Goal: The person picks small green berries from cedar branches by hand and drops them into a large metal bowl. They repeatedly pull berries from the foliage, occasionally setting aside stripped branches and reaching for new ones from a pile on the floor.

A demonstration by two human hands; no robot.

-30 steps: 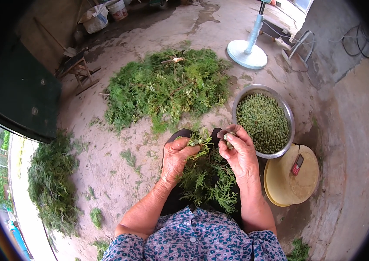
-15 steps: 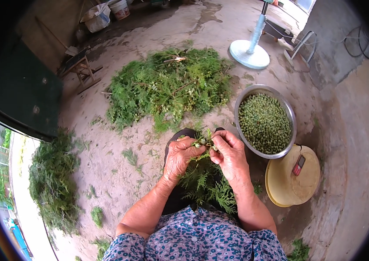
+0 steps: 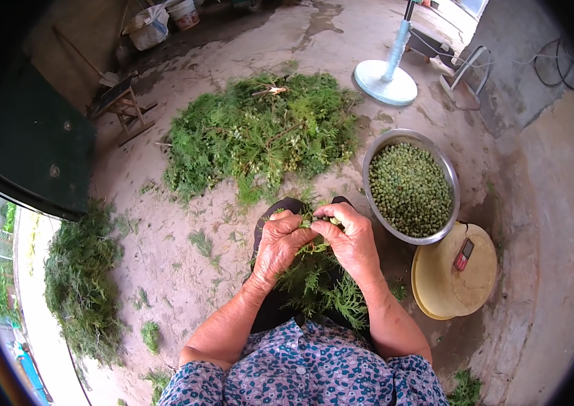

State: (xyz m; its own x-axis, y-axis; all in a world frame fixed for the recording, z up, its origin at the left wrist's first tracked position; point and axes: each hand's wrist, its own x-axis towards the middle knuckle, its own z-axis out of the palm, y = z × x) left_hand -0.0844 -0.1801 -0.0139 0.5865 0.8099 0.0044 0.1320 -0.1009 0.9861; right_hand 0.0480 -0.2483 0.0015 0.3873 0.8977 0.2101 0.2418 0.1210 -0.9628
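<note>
Above my knees, my left hand (image 3: pixel 279 245) pinches a leafy evergreen sprig (image 3: pixel 314 248) between thumb and fingers. My right hand (image 3: pixel 353 242) meets it there, its thumb and forefinger closed at the sprig. Small green cones (image 3: pixel 333 220) show in the curl of the right fingers. More flat, feathery evergreen twigs (image 3: pixel 331 296) lie across my lap, below both hands. To the right of my right hand stands a round metal basin (image 3: pixel 367 169) with a heap of little green cones (image 3: pixel 410 193) inside.
A large pile of cut evergreen branches (image 3: pixel 260 135) covers the floor ahead; another heap (image 3: pixel 80 284) lies at left. Near the basin, a round yellowish stool (image 3: pixel 463 287) bears a red phone (image 3: pixel 463 256). Farther off are a pale round stand base (image 3: pixel 385 82) and a wooden stool (image 3: pixel 123 111).
My right hand has moved slightly left, so its fingertips now touch the left ones at the sprig. The left hand stays almost where it was.
</note>
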